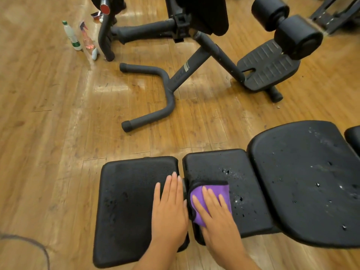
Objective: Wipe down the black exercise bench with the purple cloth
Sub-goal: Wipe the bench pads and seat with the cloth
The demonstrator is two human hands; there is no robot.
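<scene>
The black exercise bench (126, 201) has three padded sections side by side across the lower part of the view. Water droplets dot the middle pad (243, 172) and the large right pad (303, 182). A purple cloth (224, 191) with a black edge lies on the middle pad's left side. My right hand (214, 213) presses flat on the cloth, fingers spread. My left hand (169, 209) rests flat on the right part of the left pad, holding nothing.
Another black exercise machine (194, 61) with foam rollers and a footplate stands on the wooden floor beyond the bench. A white bottle (72, 36) and a spray bottle (87, 40) stand at the upper left. A dark cable (39, 246) curves at the lower left.
</scene>
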